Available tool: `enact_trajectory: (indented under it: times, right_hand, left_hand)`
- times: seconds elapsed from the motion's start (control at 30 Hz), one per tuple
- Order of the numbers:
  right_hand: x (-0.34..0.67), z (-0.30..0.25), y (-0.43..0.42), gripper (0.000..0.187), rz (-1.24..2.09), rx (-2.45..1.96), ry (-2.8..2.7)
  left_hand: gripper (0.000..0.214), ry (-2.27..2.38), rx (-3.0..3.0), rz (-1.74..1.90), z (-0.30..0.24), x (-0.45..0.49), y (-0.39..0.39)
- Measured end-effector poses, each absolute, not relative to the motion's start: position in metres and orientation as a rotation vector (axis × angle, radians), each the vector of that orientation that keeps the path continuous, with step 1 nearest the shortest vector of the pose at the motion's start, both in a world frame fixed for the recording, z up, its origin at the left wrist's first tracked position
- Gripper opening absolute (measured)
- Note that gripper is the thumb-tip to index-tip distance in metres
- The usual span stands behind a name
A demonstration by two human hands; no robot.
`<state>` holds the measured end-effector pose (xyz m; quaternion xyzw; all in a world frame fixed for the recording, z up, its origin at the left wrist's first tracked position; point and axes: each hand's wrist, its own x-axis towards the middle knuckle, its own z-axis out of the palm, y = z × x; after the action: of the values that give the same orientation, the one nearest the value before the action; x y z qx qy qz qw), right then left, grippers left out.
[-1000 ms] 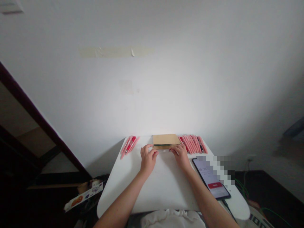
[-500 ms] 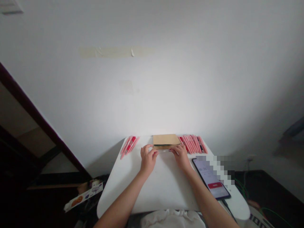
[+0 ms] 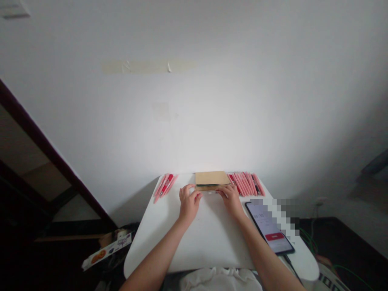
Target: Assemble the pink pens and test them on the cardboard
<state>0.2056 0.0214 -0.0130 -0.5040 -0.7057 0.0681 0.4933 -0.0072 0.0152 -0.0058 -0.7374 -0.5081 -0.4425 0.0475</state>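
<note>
A thin, pale, see-through stick like a pen [image 3: 211, 192] lies level between my hands, just in front of a brown cardboard box [image 3: 212, 178]. My left hand [image 3: 190, 202] is closed in a pinch at its left end. At the other end, the fingers of my right hand [image 3: 230, 199] are pinched on it, near a small dark part. The fingertips partly cover both ends, so its exact kind is unclear. Left of the box lie a few pink pens [image 3: 165, 186], one with a red part. Several more pink pens [image 3: 246, 184] lie side by side to its right.
All this is on a small white table [image 3: 206, 238] against a pale wall. A phone [image 3: 269, 228] with a lit screen and a cable lies at the right, beside my right forearm. Past the table's left edge is a printed white strip [image 3: 107, 251].
Hardly anything differs. Both hands stay in place with the thin stick between them, and the dark part by my right fingertips has shifted very slightly.
</note>
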Motion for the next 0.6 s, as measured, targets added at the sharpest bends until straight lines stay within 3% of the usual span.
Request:
enact_trajectory:
  times: [0.6]
  right_hand:
    - [0.2067, -0.0186, 0.0249, 0.022, 0.168, -1.235, -1.762]
  left_hand:
    - [0.016, -1.571, -2.219, -1.376, 0.0009, -0.0037, 0.0097]
